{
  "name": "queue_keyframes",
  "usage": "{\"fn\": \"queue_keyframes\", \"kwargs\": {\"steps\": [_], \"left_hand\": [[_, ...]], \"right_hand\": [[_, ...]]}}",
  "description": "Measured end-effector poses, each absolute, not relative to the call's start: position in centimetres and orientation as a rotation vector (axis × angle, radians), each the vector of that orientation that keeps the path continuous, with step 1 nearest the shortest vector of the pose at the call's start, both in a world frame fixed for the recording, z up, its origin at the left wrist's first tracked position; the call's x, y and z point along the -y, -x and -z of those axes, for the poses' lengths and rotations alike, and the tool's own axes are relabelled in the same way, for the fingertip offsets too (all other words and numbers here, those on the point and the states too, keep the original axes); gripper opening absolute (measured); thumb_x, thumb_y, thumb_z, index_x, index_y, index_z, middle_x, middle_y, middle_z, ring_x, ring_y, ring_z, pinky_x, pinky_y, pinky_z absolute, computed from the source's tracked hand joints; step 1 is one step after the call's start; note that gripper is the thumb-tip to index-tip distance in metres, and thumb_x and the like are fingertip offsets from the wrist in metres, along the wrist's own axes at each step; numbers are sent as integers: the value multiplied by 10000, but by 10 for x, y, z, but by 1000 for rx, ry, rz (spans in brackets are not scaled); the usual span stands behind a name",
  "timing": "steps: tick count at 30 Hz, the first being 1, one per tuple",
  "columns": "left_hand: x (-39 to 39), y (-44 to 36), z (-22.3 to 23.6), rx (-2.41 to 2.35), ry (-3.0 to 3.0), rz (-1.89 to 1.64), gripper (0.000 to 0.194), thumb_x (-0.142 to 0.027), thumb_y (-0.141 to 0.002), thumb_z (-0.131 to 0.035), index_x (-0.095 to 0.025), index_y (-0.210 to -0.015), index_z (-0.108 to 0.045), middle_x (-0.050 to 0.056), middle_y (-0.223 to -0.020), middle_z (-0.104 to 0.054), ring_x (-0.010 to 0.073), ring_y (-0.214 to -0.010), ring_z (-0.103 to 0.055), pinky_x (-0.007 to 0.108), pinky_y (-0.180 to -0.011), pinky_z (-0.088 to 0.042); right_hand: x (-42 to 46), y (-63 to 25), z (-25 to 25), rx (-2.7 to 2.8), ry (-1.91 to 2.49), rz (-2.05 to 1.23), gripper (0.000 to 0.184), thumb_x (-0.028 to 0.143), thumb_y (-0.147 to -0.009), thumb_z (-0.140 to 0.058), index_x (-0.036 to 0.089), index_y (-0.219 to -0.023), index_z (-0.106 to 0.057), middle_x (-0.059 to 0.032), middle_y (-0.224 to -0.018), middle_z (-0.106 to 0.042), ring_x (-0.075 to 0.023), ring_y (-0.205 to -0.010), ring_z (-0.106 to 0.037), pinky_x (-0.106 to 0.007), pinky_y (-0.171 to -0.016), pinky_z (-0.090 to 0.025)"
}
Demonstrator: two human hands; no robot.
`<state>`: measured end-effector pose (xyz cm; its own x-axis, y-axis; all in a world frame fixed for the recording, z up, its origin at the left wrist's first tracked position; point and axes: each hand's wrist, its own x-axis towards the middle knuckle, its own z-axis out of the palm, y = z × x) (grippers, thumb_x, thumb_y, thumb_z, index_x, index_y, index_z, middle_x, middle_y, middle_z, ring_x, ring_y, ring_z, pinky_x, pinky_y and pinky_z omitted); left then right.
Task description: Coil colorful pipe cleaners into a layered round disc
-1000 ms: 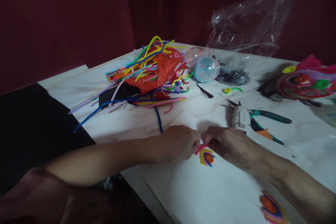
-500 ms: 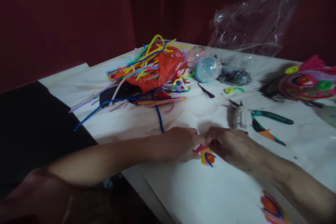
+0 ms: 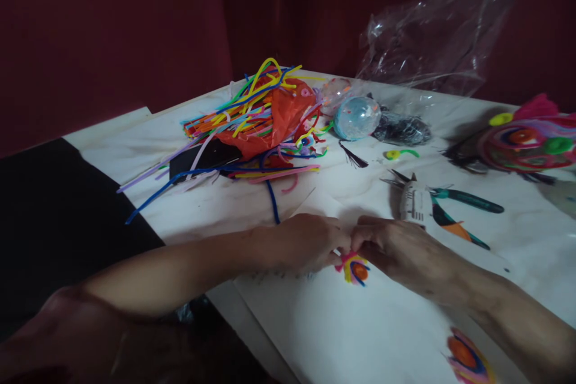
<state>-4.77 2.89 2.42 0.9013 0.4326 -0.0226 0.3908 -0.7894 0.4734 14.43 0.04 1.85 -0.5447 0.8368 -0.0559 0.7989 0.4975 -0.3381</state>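
Lying flat on a white sheet (image 3: 360, 324) near the desk's (image 3: 216, 204) front edge, a small pipe-cleaner coil (image 3: 354, 268) is pinched from both sides. The left hand (image 3: 306, 243) and the right hand (image 3: 396, 249) are brought together over it, fingertips meeting at its upper edge, just above the pink outer strand; both hands are closed on that strand, though how firmly cannot be told. The coil sits directly below the meeting fingertips, about equally near to either hand. It is seen as a roundish spiral with no clear long axis: orange at the centre, then yellow, blue and pink bands. A loose heap of coloured pipe cleaners (image 3: 252, 126) is spread well beyond the left hand, and pliers (image 3: 454, 210) beside a white tool (image 3: 414, 201) are set just behind the right hand.
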Motion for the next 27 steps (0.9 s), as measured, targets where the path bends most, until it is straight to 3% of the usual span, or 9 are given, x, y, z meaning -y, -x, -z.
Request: {"fn": "queue_keyframes", "kwargs": {"steps": [4, 9, 22, 27], "left_hand": [[-28, 48, -26, -632, -2559, -162, 185, -197, -790, -603, -150, -968, -625, 12, -824, -610, 129, -770, -560, 220, -690, -398], [-29, 48, -27, -593, -2569, -116, 182, -183, -739, -674, -151, -912, -627, 1, -826, -604, 118, -767, -561, 206, -663, -381], [-27, 48, -21, -544, -2688, -107, 280, -277, -787, -629, -154, -1037, -608, 55, -946, -605, 184, -877, -573, 262, -735, -430], [-24, 48, -27, -591, -2649, -64, 302, -295, -784, -637, -178, -1061, -605, 53, -939, -605, 171, -870, -577, 251, -738, -436]], "right_hand": [[-1, -141, -20, 2616, 1455, -495, 358, -114, -697, -619, 242, -730, -632, 104, -736, -531, -71, -617, -511, -171, -497, -279], [-2, -141, -18, 2627, 1495, -483, 340, -115, -674, -612, 224, -709, -613, 103, -688, -523, -74, -593, -497, -176, -481, -255], [-3, -140, -17, 2631, 1584, -451, 294, -87, -666, -628, 205, -692, -602, 96, -647, -512, -83, -572, -483, -178, -476, -239], [-3, -140, -19, 2649, 1575, -445, 253, -49, -698, -594, 202, -725, -615, 77, -663, -519, -87, -581, -493, -184, -489, -258]]}}
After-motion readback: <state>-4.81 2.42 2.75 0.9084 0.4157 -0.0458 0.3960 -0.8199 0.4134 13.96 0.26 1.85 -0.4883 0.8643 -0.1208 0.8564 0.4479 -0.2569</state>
